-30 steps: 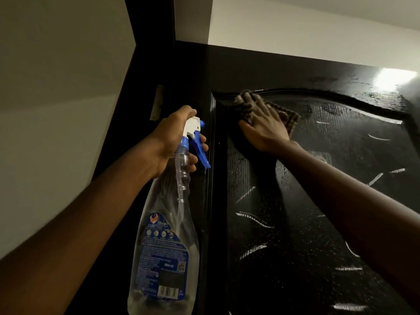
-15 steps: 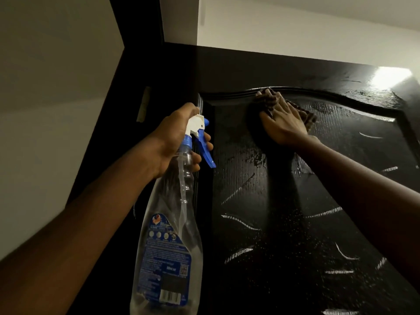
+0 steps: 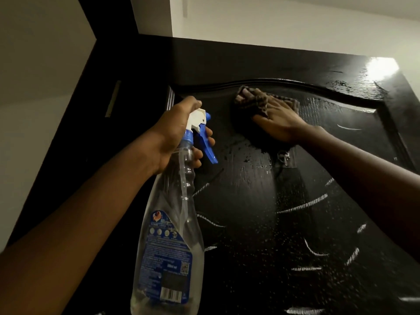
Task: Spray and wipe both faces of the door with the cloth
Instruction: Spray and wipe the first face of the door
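Left hand (image 3: 175, 130) round bottle (image 3: 172, 235), right (image 3: 277, 123) on cloth (image 3: 250, 98)

Door (image 3: 295, 223): centre and right of the view; door frame (image 3: 91, 155) at its left, wall (image 3: 34, 87) further left.
Cloth (image 3: 250, 98): flat on the door face, just below the arched moulding.
Right hand (image 3: 278, 120): on the cloth, palm down.
Spray bottle (image 3: 172, 223): left of the cloth, in front of the door, nozzle uppermost.
Left hand (image 3: 175, 130): around the bottle neck.
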